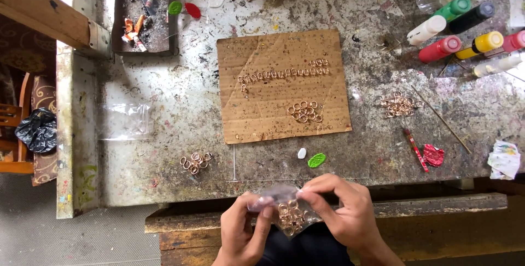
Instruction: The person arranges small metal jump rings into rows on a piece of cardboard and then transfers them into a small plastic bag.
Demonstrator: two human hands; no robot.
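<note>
At six o'clock, below the paint-spattered tabletop, the left hand and right hand pinch a small clear plastic bag of copper-coloured rings, fingers closed on its top edge. A slipped grip or torn film could likely scatter rings into the lap. An empty clear bag lies at nine o'clock; coloured paint bottles cluster at two o'clock; brown cardboard sits centre.

Seven paint bottles, one cardboard sheet, two hands.
</note>
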